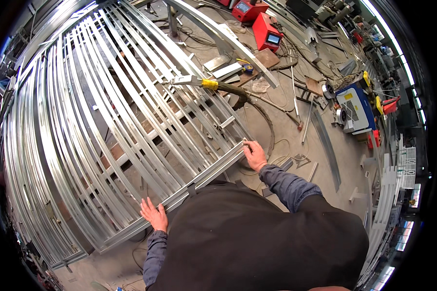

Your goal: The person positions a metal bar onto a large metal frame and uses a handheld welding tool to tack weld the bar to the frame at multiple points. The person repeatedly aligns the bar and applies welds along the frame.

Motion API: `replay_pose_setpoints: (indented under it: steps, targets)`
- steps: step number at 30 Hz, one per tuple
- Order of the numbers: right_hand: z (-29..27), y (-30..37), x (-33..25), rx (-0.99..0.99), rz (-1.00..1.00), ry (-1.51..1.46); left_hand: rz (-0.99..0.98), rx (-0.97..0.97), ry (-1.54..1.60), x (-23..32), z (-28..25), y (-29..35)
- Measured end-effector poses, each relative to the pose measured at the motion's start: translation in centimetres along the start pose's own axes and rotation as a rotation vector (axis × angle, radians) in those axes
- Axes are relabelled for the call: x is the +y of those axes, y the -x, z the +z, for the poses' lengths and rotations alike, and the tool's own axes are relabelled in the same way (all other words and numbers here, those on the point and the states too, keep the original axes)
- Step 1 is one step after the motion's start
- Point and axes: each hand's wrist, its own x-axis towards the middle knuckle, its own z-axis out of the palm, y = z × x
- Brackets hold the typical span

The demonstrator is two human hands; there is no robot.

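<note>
A large frame of shiny metal bars (206, 170) lies in front of me, its near rail running across close to my body. On that rail rests my left hand (154, 216), its fingers spread flat and holding nothing. My right hand (255, 155) has its fingers curled over the frame's near right corner. A welding torch (184, 80) with a yellow band on its handle lies across the bars, and its cable hangs off the right side.
Red welding machines (267, 37) stand on the floor at the far right. Nearer are a tape measure (247, 68), a hammer (293, 120) and a long metal strip (327, 150). A blue and white machine (354, 109) stands farther right. Cables trail over the floor.
</note>
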Motion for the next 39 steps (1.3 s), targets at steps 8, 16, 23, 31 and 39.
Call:
replay_pose_setpoints:
  steps: [8, 16, 23, 31, 39]
  targets:
    - [-3.4, -5.0, 2.4, 0.085, 0.090, 0.049, 0.042, 0.024, -0.023, 0.3, 0.5, -0.4]
    - [3.3, -27.5, 1.0, -0.182, -0.202, 0.178, 0.052, 0.162, 0.131, 8.6, -0.6, 0.1]
    - [9.6, -37.2, -1.2, -0.569, -0.405, 0.257, -0.037, 0.220, 0.242, 19.2, 3.7, 3.3]
    - [13.9, -39.3, -1.9, -0.619, -0.501, 0.188, -0.491, 0.199, 0.268, 21.9, 5.3, 13.0]
    - [8.1, -38.5, -2.9, -0.543, -0.440, -0.088, -0.585, 0.181, 0.332, 23.7, 6.8, 15.1]
